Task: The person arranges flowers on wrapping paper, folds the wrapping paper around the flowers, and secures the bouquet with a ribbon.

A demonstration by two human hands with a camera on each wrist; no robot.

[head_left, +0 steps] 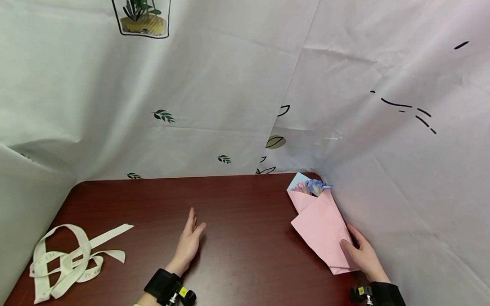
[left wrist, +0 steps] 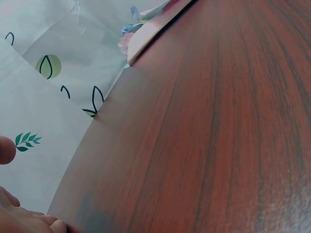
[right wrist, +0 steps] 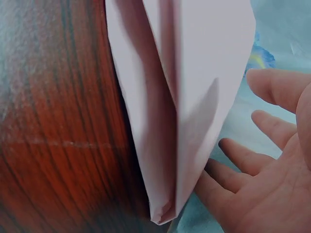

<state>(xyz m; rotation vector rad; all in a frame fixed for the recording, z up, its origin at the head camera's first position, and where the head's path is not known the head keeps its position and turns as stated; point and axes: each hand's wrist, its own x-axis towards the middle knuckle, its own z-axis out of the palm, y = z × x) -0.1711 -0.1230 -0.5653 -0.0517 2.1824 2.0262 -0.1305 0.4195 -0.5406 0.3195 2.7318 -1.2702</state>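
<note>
A small bouquet wrapped in pink paper (head_left: 322,233) lies at the right of the table, its narrow folded end towards me. Blue flowers (head_left: 316,185) and paler pink ones (head_left: 300,188) show at its far end, against a light blue inner sheet. Beside the bouquet's right edge is my right hand (head_left: 366,257), thumb spread from the fingers. In the right wrist view its fingers (right wrist: 240,156) extend loosely along the paper's side and do not curl round it. My left hand (head_left: 187,247) is held over the middle of the table with straight fingers, holding nothing.
A loosely looped cream ribbon (head_left: 112,235) lies on the left of the dark red-brown table (head_left: 249,270). Pale printed fabric (head_left: 210,82) hangs along the table's back and both sides, close to the bouquet on the right.
</note>
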